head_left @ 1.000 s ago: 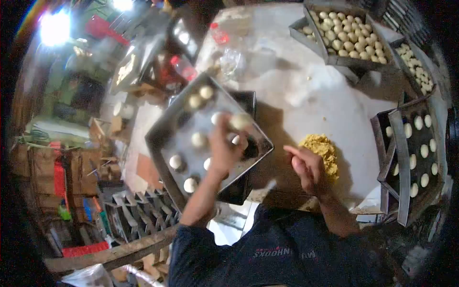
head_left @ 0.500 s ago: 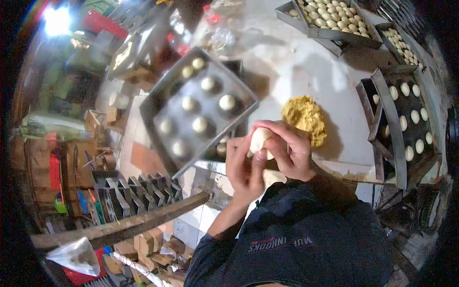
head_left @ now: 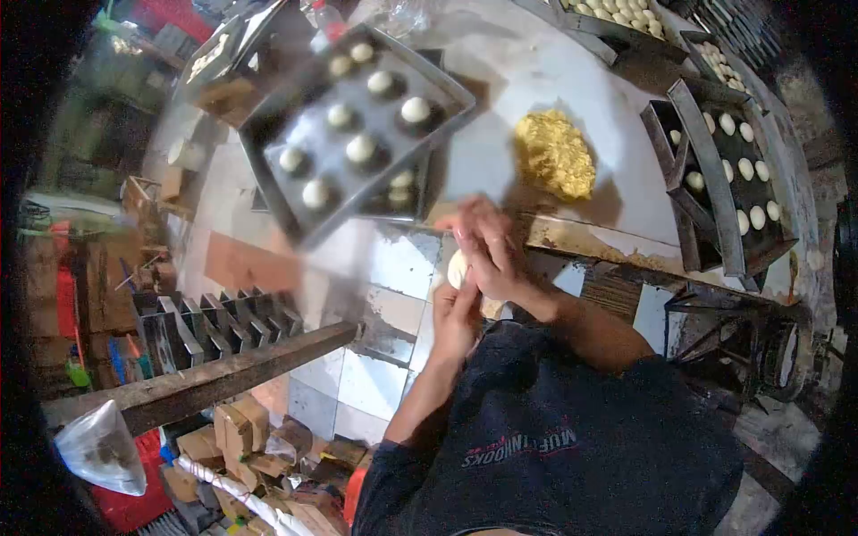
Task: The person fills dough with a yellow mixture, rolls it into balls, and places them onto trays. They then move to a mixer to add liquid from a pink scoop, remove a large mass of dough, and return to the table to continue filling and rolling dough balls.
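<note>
Dough ball (head_left: 458, 268) clasped between left hand (head_left: 456, 317) and right hand (head_left: 493, 252); tray (head_left: 326, 158) of dough pieces (head_left: 360, 147).

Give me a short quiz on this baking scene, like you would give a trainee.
1. True or false: the yellow crumbly heap lies inside a tray.
2. What do the left hand and the right hand hold between them? A) a dough ball B) a knife C) a plastic bag
3. Fill in: the grey tray of pale dough pieces lies to the person's ____ of the yellow crumbly heap.

Key
1. False: it lies on the bare table.
2. A
3. left
</note>
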`<state>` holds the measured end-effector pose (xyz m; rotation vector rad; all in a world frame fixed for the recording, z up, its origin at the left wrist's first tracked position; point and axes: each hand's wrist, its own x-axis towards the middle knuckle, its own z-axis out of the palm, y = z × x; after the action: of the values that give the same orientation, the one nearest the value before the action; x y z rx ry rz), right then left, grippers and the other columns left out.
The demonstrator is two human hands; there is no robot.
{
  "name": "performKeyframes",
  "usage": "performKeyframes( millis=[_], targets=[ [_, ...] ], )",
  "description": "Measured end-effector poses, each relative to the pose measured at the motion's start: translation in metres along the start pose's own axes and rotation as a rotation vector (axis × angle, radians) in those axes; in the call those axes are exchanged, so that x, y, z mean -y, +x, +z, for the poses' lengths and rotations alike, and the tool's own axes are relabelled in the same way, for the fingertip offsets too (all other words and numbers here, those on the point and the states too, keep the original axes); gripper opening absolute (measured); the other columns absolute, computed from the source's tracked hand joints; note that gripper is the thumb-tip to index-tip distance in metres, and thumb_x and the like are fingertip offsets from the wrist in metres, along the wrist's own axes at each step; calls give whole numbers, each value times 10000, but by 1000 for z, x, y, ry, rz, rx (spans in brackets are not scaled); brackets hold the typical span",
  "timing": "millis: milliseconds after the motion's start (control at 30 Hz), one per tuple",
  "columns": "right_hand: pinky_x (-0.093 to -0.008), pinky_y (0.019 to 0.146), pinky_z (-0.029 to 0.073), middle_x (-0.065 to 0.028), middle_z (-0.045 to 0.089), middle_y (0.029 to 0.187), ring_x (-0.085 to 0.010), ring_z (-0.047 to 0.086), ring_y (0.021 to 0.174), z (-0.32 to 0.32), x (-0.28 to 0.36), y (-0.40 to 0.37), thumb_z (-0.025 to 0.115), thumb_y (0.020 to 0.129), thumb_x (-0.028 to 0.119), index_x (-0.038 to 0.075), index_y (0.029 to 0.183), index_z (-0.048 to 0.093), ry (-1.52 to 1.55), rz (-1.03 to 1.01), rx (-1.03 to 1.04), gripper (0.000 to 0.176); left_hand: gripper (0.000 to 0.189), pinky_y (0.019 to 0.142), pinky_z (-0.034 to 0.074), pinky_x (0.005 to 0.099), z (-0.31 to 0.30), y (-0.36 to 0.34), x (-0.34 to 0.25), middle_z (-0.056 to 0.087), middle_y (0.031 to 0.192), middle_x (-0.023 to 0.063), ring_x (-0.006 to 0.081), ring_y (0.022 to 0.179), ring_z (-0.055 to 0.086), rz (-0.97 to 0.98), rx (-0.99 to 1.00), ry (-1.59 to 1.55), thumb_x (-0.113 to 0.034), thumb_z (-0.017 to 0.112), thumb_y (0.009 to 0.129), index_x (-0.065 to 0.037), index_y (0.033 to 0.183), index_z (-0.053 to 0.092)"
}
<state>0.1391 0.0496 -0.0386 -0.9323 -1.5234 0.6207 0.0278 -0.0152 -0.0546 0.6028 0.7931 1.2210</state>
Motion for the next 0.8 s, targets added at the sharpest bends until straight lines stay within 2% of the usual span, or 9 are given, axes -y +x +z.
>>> performKeyframes(
  millis=[100,133,167,233,333,433,567,667,800],
  targets=[
    [-361,674,463,-135,596,799,-239,598,754,-27,-27,9,544,926,191,8,865,633,40,84,79,213,340,957,469,396,4,16,-4,579,1230,131,220,1174,542,-204,48,-281,-215,544,953,23,1195,532],
    [-354,644,479,-128,624,760,-239,622,696,-45,-28,23,591,879,128,3,837,639,-22,266,79,141,367,980,452,405,5,24,-8,560,1259,143,231,1194,527,-220,58,-246,-223,545,951,30,1216,519],
    [-363,660,503,-139,647,787,-274,640,708,-67,-44,36,622,840,102,-5,860,647,-304,176,59,112,395,1002,434,414,8,33,-11,541,1289,155,241,1214,512,-238,70,-206,-231,546,948,37,1236,507],
    [-388,866,473,-162,652,994,-306,623,925,-100,-89,56,642,809,106,-23,956,646,-580,324,-46,196,432,1022,414,421,28,52,-20,511,1322,171,256,1228,498,-155,166,-132,-234,548,944,44,1268,485],
    [-409,903,442,-198,624,1006,-327,588,975,-116,-134,79,630,788,62,-41,936,639,-728,135,-107,181,513,1054,373,430,51,91,-19,452,1381,194,279,1256,467,-12,248,27,-242,550,936,39,1345,418],
    [-444,875,446,-221,606,932,-352,578,921,-124,-151,89,630,752,26,-58,885,624,-721,279,244,158,607,1073,346,430,75,126,-13,410,1414,198,278,1278,442,7,212,136,-229,543,930,-17,1444,300],
    [-380,796,488,-181,617,801,-278,597,839,-147,-165,96,610,736,-28,-87,871,603,-614,369,122,146,637,1069,349,423,87,164,0,437,1387,193,270,1261,457,-103,191,113,-221,518,934,-31,1471,232],
    [-245,696,534,-111,647,964,-76,602,884,-187,-174,97,558,868,-37,-61,1109,603,450,734,110,246,516,1030,403,395,96,185,12,478,1351,165,236,1204,498,-143,73,81,-159,512,961,-2,1422,342],
    [-274,743,540,-117,656,956,-127,618,882,-178,-134,102,567,840,-60,-53,1166,583,639,657,66,326,368,933,472,323,120,205,38,571,1233,123,183,1108,566,-161,-51,219,-202,511,981,5,1286,510]
  ],
)
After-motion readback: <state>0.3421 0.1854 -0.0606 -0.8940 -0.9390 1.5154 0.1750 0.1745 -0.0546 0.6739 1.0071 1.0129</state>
